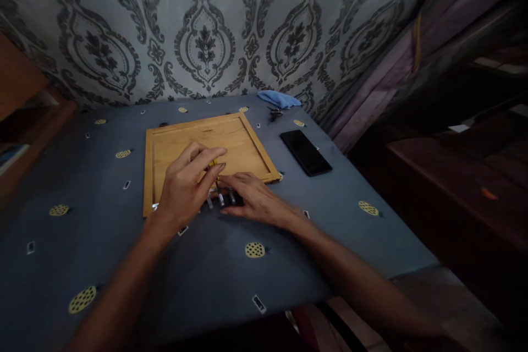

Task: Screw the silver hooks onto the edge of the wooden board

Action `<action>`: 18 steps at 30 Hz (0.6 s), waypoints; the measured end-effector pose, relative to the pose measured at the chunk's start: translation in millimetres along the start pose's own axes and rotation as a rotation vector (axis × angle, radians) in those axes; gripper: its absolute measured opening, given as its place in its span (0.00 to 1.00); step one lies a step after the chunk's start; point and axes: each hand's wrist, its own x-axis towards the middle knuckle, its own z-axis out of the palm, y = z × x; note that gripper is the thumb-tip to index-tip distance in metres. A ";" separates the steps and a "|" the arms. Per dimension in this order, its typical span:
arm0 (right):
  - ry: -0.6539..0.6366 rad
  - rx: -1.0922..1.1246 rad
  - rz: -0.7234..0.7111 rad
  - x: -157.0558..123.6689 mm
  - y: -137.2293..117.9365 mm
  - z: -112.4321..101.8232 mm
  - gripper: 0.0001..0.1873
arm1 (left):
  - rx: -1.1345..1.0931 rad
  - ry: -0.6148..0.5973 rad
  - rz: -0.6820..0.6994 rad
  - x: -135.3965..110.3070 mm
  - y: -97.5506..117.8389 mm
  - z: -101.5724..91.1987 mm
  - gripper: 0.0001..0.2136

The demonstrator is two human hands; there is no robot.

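Note:
A wooden framed panel (pixel 256 146), like a small cabinet door, lies flat on the table. Over its near edge, my left hand (pixel 184 181) is closed in a pinch around a small screwdriver (pixel 213 164) with a yellow handle. Its thin shaft points down toward shiny metal pieces (pixel 221 198) at that edge, whose exact kind I cannot make out. My right hand (pixel 258 201) rests just to the right, fingers curled against these metal pieces and the panel's edge. The fingers partly hide the contact points.
A black phone (pixel 306 152) lies right of the panel. Behind it are a blue cloth (pixel 279 99) and a small dark object (pixel 274 114) near the patterned wall (pixel 251 44). The pineapple-print tablecloth (pixel 305 253) covers the table; wooden furniture (pixel 37 132) stands at the left.

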 end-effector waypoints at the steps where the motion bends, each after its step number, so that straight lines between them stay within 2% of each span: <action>1: -0.010 0.000 0.014 1.1 -2.1 -1.6 0.33 | -0.006 -0.003 0.000 -0.1 -0.1 0.3 0.10; 8: -0.077 -0.038 0.089 14.3 -17.7 -7.3 0.26 | -0.043 0.003 -0.030 0.1 0.4 0.5 0.11; 12: -0.051 -0.018 0.124 14.9 -18.6 -4.6 0.21 | -0.050 -0.007 -0.054 -0.7 0.0 1.1 0.09; 18: -0.049 0.000 0.134 11.7 -17.0 -3.0 0.28 | -0.022 0.075 -0.116 0.1 2.5 -2.2 0.08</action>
